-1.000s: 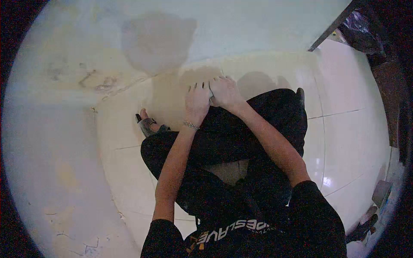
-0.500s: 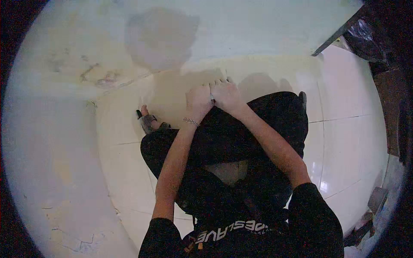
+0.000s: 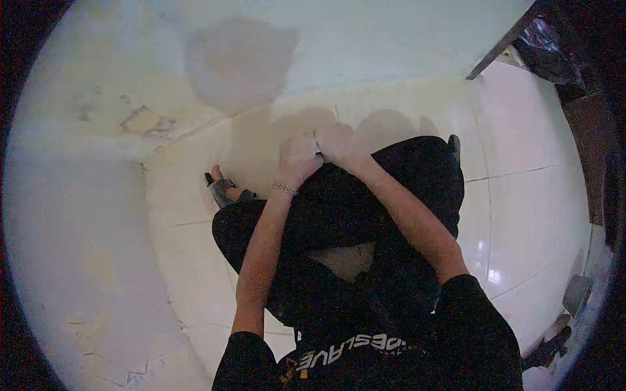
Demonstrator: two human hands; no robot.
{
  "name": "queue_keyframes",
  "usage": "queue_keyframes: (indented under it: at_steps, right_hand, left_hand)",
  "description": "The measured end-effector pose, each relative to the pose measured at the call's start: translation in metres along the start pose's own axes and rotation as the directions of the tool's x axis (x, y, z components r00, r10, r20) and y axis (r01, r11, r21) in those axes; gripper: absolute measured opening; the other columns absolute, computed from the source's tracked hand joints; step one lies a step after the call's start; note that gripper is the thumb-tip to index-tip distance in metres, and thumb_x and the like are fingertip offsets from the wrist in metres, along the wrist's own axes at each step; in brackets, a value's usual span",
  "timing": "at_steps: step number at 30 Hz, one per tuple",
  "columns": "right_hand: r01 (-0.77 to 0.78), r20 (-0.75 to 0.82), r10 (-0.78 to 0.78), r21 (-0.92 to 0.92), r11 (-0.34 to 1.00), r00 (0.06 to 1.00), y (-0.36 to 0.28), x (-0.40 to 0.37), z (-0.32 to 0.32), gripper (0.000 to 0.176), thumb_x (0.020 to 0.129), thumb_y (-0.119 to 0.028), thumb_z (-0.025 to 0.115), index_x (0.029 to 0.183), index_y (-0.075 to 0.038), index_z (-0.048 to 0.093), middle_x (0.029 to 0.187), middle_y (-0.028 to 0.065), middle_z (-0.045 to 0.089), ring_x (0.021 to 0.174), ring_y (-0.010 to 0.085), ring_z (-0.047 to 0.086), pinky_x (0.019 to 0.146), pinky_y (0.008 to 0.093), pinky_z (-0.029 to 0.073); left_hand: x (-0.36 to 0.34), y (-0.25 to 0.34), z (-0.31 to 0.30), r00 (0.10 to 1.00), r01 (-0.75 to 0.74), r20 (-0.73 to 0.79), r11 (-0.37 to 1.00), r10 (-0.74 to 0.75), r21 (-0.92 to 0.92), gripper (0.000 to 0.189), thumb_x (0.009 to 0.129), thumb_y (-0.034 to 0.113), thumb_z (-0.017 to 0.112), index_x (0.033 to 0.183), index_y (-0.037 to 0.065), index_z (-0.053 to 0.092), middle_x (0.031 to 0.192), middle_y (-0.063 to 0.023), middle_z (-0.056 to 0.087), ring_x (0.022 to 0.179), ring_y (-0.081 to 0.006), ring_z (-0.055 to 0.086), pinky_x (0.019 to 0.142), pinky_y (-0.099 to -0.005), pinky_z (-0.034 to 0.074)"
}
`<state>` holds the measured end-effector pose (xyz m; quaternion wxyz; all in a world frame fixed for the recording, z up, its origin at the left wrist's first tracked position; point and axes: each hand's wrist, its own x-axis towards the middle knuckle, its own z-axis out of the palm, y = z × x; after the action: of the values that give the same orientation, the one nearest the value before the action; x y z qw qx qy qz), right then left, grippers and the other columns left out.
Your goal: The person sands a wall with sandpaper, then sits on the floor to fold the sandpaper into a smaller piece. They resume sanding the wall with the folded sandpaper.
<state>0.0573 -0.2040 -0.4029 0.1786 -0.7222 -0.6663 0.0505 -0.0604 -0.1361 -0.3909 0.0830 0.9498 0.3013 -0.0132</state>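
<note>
My left hand (image 3: 298, 156) and my right hand (image 3: 340, 143) are side by side above the floor, just beyond my knees. Both are closed, with the backs of the hands toward me and the fingers curled out of sight. In the narrow gap between them shows a small pale and dark sliver (image 3: 319, 151), too small and blurred to name. A chain bracelet (image 3: 283, 188) is around my left wrist.
My legs in black trousers (image 3: 339, 215) are bent under my arms. A sandalled foot (image 3: 222, 188) rests on the tiled floor (image 3: 515, 208) at the left. Stained pale walls (image 3: 365, 39) stand ahead and to the left. A dark plastic bag (image 3: 546, 55) lies at the upper right.
My right hand has turned slightly and its fingertips are now harder to see. Both hands stay close together, and the whole view has shifted slightly.
</note>
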Motion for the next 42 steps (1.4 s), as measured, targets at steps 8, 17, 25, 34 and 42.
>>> queue_keyframes:
  at_steps: [8,17,25,34,42]
  right_hand:
    - [-0.03,0.039,0.03,0.014,0.999,0.999,-0.001,0.005,0.001,0.015,0.07,-0.015,0.064,0.078,-0.003,0.065,0.075,0.0164,0.065,0.072,0.0328,0.066,0.063,0.0435,0.053]
    - [0.007,0.03,-0.006,-0.006,1.0,1.0,-0.004,0.003,-0.013,0.012,0.068,-0.014,0.063,0.072,-0.003,0.065,0.074,0.0177,0.065,0.069,0.0323,0.066,0.059,0.0437,0.051]
    - [0.029,0.057,-0.026,-0.052,0.998,0.998,-0.003,0.004,-0.006,0.013,0.068,-0.013,0.062,0.075,-0.002,0.063,0.076,0.0177,0.065,0.074,0.0324,0.065,0.065,0.0438,0.051]
    - [0.148,-0.119,-0.165,-0.137,0.979,0.979,-0.012,0.002,-0.01,0.023,0.068,-0.011,0.064,0.089,-0.004,0.059,0.088,0.0132,0.064,0.094,0.0278,0.061,0.081,0.0396,0.046]
    - [0.076,-0.049,-0.073,0.047,0.996,0.996,-0.004,0.001,0.009,0.016,0.073,-0.011,0.059,0.085,-0.001,0.059,0.085,0.0163,0.064,0.08,0.0324,0.064,0.067,0.0423,0.051]
  left_hand:
    - [0.002,-0.006,0.001,0.998,-0.051,0.025,0.998,0.051,-0.022,0.031,0.07,0.02,0.066,0.092,0.002,0.056,0.078,-0.0191,0.065,0.074,-0.0331,0.065,0.065,-0.0426,0.052]
    - [-0.006,-0.001,-0.012,0.996,-0.062,-0.061,0.997,0.059,-0.041,0.029,0.07,0.026,0.063,0.089,0.004,0.061,0.076,-0.0182,0.065,0.073,-0.0351,0.065,0.067,-0.044,0.052]
    - [-0.006,-0.007,0.002,0.987,-0.082,-0.148,0.993,0.068,-0.087,0.026,0.069,0.027,0.064,0.083,0.005,0.059,0.069,-0.0178,0.063,0.066,-0.0352,0.063,0.06,-0.0462,0.051]
    - [-0.006,-0.006,-0.002,0.987,0.037,-0.155,0.999,-0.041,-0.028,0.031,0.065,0.028,0.069,0.083,0.005,0.06,0.07,-0.016,0.063,0.07,-0.0325,0.064,0.062,-0.0447,0.051]
    - [-0.011,0.0,-0.017,0.998,0.043,-0.049,0.998,-0.045,-0.05,0.027,0.066,0.027,0.065,0.079,0.004,0.066,0.079,-0.0172,0.066,0.076,-0.0335,0.065,0.067,-0.0445,0.052]
